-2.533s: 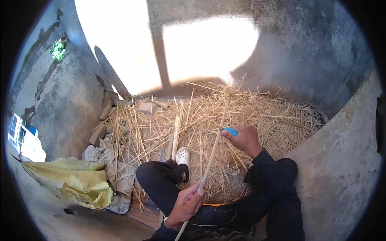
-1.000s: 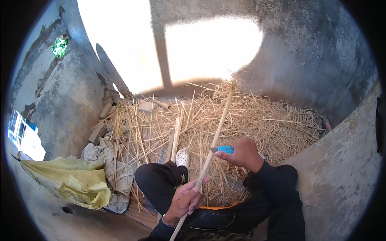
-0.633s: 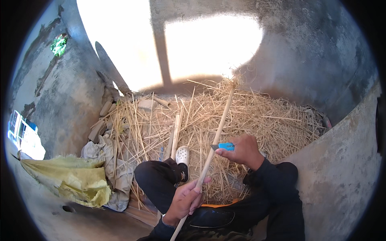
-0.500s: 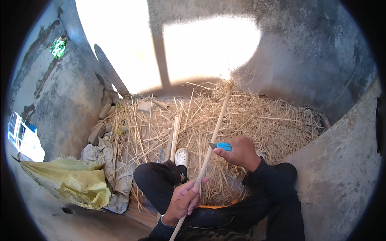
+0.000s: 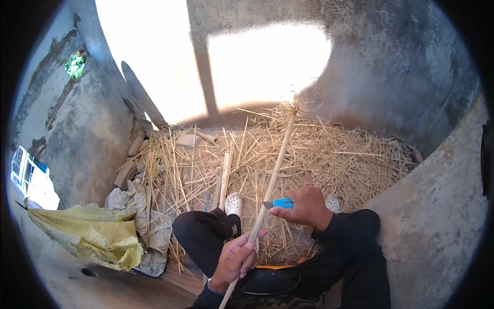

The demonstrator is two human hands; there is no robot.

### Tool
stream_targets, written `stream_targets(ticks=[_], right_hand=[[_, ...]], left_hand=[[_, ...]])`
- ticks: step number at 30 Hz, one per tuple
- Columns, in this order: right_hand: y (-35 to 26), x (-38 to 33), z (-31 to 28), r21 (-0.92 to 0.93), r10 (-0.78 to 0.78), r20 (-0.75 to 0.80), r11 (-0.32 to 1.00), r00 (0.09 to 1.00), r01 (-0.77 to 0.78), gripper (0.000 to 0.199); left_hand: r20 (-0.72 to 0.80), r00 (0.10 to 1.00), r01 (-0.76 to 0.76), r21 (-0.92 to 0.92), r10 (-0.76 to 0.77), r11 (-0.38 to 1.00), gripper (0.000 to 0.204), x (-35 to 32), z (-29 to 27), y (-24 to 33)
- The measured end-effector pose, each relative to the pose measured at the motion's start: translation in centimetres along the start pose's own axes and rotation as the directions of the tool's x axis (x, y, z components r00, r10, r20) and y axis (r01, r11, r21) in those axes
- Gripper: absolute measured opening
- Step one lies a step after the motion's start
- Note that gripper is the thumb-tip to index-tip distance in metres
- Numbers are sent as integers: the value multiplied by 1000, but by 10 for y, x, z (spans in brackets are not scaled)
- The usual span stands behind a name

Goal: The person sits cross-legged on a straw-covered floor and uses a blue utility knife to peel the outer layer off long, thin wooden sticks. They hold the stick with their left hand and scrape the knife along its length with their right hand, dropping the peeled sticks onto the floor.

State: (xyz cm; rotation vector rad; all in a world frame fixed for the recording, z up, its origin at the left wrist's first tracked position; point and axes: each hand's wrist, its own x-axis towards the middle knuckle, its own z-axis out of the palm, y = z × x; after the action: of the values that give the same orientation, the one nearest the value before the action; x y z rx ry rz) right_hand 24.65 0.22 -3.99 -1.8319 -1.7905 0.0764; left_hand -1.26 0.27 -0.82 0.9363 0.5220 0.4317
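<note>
A long, pale wooden stick [image 5: 281,154] slants up and away from my lap, curled shavings bunched at its far end. My left hand [image 5: 237,258] is wrapped round its lower part, just above my lap. In my right hand [image 5: 307,207] is a utility knife [image 5: 282,203] with a blue body, its fingers closed around it and the thumb along the side. The knife's dark blade touches the stick, or nearly so, a little above my left hand. The near end of the stick runs out of view at the lower edge.
A heap of straw-like shavings and strips [image 5: 334,149] covers the floor ahead, against a concrete wall [image 5: 391,77]. Two pale slats [image 5: 225,177] lie by my white clog [image 5: 233,204]. At left are a yellow woven sack [image 5: 87,232] and a greyish cloth [image 5: 154,252].
My right hand has drawn the knife down along the stick, nearer to my left hand. The left hand keeps its hold and the stick stays at much the same slant.
</note>
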Motion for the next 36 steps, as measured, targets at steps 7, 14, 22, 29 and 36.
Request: stream_targets(ticks=[7, 14, 22, 29, 36], right_hand=[[51, 37, -13, -7, 236, -49, 972, 971, -236, 75], [124, 57, -16, -97, 456, -227, 868, 860, -486, 82], [55, 34, -18, 45, 338, -18, 940, 941, -337, 76], [-14, -7, -9, 15, -12, 80, 1000, 997, 11, 70], [10, 4, 0, 105, 101, 67, 989, 993, -107, 71]], left_hand=[[-4, 999, 40, 29, -40, 999, 44, -16, 15, -2], [69, 993, 89, 59, -93, 994, 44, -17, 19, -9], [-33, 999, 23, 9, -23, 1000, 45, -17, -1, -11], [-85, 996, 7, 169, 8, 986, 46, -8, 6, 0], [-107, 994, 1, 248, 26, 969, 45, -9, 9, 4]])
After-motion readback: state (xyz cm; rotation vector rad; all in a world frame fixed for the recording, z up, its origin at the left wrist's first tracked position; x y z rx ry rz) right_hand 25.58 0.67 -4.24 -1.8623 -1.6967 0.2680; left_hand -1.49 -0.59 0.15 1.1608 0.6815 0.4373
